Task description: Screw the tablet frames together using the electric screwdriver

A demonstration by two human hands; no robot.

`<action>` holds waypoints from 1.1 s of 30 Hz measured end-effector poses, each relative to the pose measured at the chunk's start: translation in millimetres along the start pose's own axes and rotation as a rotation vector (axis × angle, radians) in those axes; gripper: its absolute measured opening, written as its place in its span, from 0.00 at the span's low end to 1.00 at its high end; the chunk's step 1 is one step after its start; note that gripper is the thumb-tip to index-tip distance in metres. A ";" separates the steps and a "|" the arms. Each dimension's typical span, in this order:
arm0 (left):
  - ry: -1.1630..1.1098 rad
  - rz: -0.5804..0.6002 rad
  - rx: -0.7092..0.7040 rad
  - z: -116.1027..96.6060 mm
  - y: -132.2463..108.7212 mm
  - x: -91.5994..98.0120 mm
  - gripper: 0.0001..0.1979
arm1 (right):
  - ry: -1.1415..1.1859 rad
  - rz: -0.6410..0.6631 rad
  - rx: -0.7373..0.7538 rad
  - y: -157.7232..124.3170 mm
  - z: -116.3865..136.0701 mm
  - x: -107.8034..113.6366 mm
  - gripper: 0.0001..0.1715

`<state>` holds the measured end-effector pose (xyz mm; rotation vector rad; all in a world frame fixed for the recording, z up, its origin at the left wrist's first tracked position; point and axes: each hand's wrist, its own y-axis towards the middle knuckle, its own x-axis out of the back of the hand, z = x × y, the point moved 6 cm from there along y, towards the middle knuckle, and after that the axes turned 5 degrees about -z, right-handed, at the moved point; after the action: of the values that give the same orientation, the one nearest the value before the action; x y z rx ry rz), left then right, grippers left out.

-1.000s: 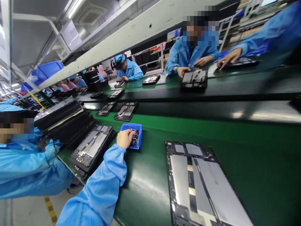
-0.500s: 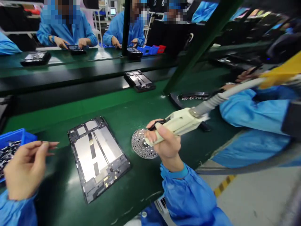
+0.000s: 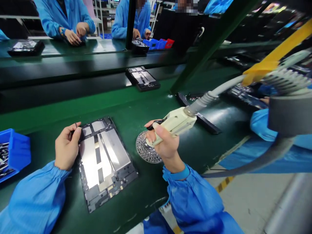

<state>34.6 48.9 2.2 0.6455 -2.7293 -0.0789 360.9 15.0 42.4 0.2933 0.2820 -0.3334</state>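
My left hand (image 3: pixel 67 146) is pinched at the upper left corner of an opened tablet (image 3: pixel 114 148). A small dark part shows between its fingertips; its kind is too small to make out. The tablet lies flat, its silver inside facing up. To its right, my right hand (image 3: pixel 167 144) is wrapped round a cream electric screwdriver (image 3: pixel 179 118) with a black lever. The screwdriver's front end is over a round metal screw plate (image 3: pixel 148 154) full of holes. My fingers partly hide the plate, and the bit cannot be made out.
A blue bin (image 3: pixel 20 151) of small metal parts stands at the left. Beyond lies a stack of tablet housings (image 3: pixel 142 79). A green post (image 3: pixel 207 52) slants upward behind the screwdriver's cable (image 3: pixel 226 84). Co-workers in blue sleeves (image 3: pixel 52 22) sit across the bench and at the right.
My left hand has moved right from beside the blue bin to the tablet's upper left corner. My right hand keeps the screwdriver over the screw plate. The view has shifted slightly.
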 end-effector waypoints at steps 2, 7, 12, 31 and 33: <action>-0.009 -0.035 -0.007 -1.4 -1.7 4.0 0.19 | 0.031 -0.021 -0.008 0.3 -0.5 0.7 0.20; -0.036 -0.176 -0.125 -7.0 -5.7 22.2 0.16 | 0.036 -0.004 0.022 0.5 2.9 -1.0 0.24; 0.060 -0.190 -0.221 -10.2 -20.2 37.3 0.14 | -0.011 -0.008 0.030 -0.5 5.0 0.7 0.20; 0.151 -0.040 -0.272 -4.3 -47.2 32.2 0.10 | -0.047 -0.014 0.006 -1.7 9.3 -1.4 0.21; 0.150 -0.036 -0.285 -7.4 -48.5 31.0 0.09 | -0.062 -0.018 0.016 -1.3 9.7 -0.5 0.22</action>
<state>31.5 -8.1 12.4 0.5918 -2.4980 -0.4037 362.1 10.8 51.1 0.2962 0.2209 -0.3617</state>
